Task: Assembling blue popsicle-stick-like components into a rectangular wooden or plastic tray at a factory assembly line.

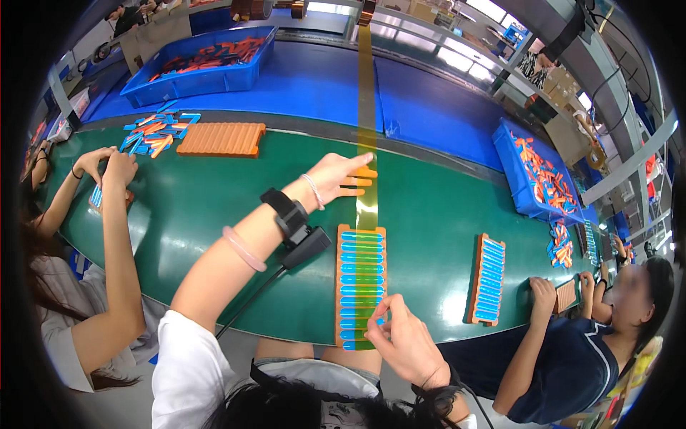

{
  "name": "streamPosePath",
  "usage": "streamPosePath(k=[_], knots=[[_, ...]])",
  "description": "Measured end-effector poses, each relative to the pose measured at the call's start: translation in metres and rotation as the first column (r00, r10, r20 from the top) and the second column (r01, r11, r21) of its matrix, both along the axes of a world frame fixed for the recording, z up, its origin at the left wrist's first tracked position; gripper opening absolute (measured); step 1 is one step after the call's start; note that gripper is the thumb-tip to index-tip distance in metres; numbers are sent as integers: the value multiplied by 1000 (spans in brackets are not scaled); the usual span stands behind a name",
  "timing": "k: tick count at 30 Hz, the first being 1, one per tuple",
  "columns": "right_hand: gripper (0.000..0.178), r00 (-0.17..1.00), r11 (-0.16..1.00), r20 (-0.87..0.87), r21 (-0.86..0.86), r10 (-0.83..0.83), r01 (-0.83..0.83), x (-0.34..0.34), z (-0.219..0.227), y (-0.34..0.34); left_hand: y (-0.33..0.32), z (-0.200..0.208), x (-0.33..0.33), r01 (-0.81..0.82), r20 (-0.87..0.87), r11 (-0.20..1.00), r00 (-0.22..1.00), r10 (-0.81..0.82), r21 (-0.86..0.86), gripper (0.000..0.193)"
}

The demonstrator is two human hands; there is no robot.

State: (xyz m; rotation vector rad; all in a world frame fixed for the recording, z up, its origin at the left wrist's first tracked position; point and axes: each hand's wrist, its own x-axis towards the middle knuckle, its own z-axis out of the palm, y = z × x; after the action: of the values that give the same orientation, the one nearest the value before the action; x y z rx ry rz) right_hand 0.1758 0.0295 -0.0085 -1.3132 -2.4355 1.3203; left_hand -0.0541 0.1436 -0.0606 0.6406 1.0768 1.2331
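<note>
A long strip of amber see-through tape (366, 86) runs down from a roll (367, 12) at the top and lies over an orange ridged tray (340, 286). Blue strips (349, 291) fill the grooves of this tray, side by side. My left hand (343, 179) is open at the tape beyond the tray; its fingers are spread, and some show orange through the tape. Over the near end of the tray, my right hand (406, 339) is closed in a pinch at the tape's right edge. Whatever its fingertips hold is hidden.
To the right lies another filled tray (489, 279); at the far left, a bare orange tray (221, 139) beside a pile of blue and orange strips (157, 134). Blue bins (207, 84) (532, 204) hold more pieces. Co-workers' hands (107, 168) (544, 293) work on both sides.
</note>
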Motion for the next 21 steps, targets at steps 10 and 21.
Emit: streamPosePath(k=[10,21], knots=[[22,995,988,-53,134,83,-75,-29,-17,46,0,-15,29,-147,-496,910,799,340,388,23],[24,935,955,-331,216,-125,204,-66,-20,113,-13,-24,36,-117,-881,946,346,324,302,50]])
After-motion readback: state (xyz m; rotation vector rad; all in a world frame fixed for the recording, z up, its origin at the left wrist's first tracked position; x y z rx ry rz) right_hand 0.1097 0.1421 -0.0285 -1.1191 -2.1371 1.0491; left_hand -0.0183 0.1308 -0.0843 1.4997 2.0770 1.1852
